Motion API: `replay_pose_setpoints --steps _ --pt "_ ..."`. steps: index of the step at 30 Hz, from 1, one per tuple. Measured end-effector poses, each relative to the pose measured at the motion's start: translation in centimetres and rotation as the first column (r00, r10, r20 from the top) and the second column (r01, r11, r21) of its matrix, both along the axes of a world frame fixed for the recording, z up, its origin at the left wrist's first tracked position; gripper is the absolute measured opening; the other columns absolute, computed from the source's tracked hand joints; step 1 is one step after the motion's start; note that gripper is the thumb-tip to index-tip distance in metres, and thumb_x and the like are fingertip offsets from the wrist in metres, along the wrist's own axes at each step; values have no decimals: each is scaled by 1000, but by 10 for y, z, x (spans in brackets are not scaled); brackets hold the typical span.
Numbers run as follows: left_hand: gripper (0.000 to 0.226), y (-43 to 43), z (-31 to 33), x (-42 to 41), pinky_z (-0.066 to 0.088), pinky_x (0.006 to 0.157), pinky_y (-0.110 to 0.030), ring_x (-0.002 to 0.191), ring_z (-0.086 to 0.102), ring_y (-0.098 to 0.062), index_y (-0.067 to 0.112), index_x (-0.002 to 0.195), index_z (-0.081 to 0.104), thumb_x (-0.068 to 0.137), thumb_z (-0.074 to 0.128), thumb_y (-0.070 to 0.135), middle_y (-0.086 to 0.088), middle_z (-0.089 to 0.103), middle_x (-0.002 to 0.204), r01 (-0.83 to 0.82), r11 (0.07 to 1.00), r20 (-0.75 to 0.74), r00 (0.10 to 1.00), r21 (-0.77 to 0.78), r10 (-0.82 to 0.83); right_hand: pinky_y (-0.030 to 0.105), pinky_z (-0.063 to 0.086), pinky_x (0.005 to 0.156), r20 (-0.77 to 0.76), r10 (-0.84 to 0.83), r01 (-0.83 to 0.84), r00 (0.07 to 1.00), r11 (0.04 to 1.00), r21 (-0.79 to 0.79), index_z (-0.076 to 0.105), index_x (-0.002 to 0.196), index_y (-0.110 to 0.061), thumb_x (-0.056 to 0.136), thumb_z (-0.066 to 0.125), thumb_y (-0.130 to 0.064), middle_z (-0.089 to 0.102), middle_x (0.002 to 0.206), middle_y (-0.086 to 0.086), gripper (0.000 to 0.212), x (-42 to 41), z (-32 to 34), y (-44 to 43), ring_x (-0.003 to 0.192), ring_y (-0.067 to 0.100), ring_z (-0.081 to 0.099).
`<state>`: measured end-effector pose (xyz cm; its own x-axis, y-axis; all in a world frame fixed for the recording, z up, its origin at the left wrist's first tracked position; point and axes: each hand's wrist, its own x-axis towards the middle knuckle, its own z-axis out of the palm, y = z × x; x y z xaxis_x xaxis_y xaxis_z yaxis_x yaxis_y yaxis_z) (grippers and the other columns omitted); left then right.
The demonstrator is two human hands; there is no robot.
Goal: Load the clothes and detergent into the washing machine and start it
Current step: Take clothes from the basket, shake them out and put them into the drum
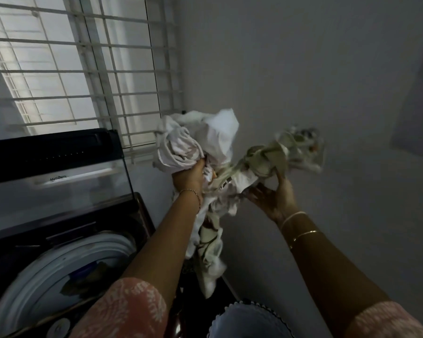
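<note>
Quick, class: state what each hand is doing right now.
Left hand: closed on the white cloth.
Right hand: partly open, fingers gripping the patterned cloth.

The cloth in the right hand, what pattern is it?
White cloth with a green leafy print, blurred; head view, the only one.

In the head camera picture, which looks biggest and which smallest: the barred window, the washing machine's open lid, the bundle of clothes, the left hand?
Largest to smallest as they look here:
1. barred window
2. open lid
3. bundle of clothes
4. left hand
The lid and clothes look close in area, so that order is unsure.
</note>
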<state>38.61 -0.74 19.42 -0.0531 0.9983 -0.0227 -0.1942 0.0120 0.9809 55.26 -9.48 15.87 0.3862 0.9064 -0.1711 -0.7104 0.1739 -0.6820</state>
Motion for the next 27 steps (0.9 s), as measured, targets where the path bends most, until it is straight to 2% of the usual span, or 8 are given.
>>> replay_pose_setpoints --steps 5,9,12,15,18,22,24,27 --pt "45 -9 -12 6 39 101 -30 122 53 -28 9 127 59 87 65 29 -11 59 133 138 933 -623 775 333 108 27 51 61 392 3 31 920 996 -81 62 114 -19 92 42 -52 67 98 6 44 -12 45 3 84 19 63" --pt "79 -12 -17 11 31 111 -39 131 41 -35 4 142 40 80 58 49 -20 45 143 249 901 -731 675 355 101 25 51 60 724 -32 69 689 997 -22 55 122 -25 86 58 -48 67 103 2 43 -28 48 13 91 18 63" --pt "65 -7 -15 10 35 109 -38 129 43 -33 10 142 41 88 59 42 -18 44 144 365 888 -834 550 279 35 42 56 85 784 -27 97 620 994 -42 51 124 -39 66 67 -63 67 116 0 65 -24 41 29 104 18 65" --pt "63 -11 -8 5 41 102 -32 122 50 -26 14 137 49 82 71 35 -10 52 138 593 795 -844 484 125 -229 45 53 91 816 -28 131 577 990 -59 46 126 -44 58 66 -74 65 118 -3 77 0 20 50 107 19 63" --pt "82 -19 -4 8 40 105 -30 126 50 -20 17 139 49 67 81 42 -1 54 138 717 697 -741 458 -19 -491 42 53 92 853 -24 137 521 989 -56 47 129 -34 73 67 -53 64 117 0 62 -11 35 31 106 19 63" --pt "55 -26 -5 19 22 111 -26 139 31 -24 11 146 31 98 51 28 -10 32 152 645 764 -884 361 6 -298 18 53 60 812 174 -57 557 984 -171 59 114 -14 92 56 -18 68 101 9 23 -24 59 0 78 14 62" --pt "57 -18 -10 16 28 107 -26 133 40 -27 12 141 41 91 60 33 -11 42 147 556 816 -863 481 162 -157 11 44 43 805 256 -103 534 966 -239 59 102 -15 93 52 -17 63 82 3 11 -24 62 -11 65 11 56" --pt "68 -11 -16 15 36 101 -24 127 49 -26 14 134 51 77 75 41 -8 53 138 513 832 -790 591 213 -162 17 46 53 804 285 -90 522 956 -281 63 103 -14 94 49 -19 64 90 4 17 -21 55 -18 72 13 57"
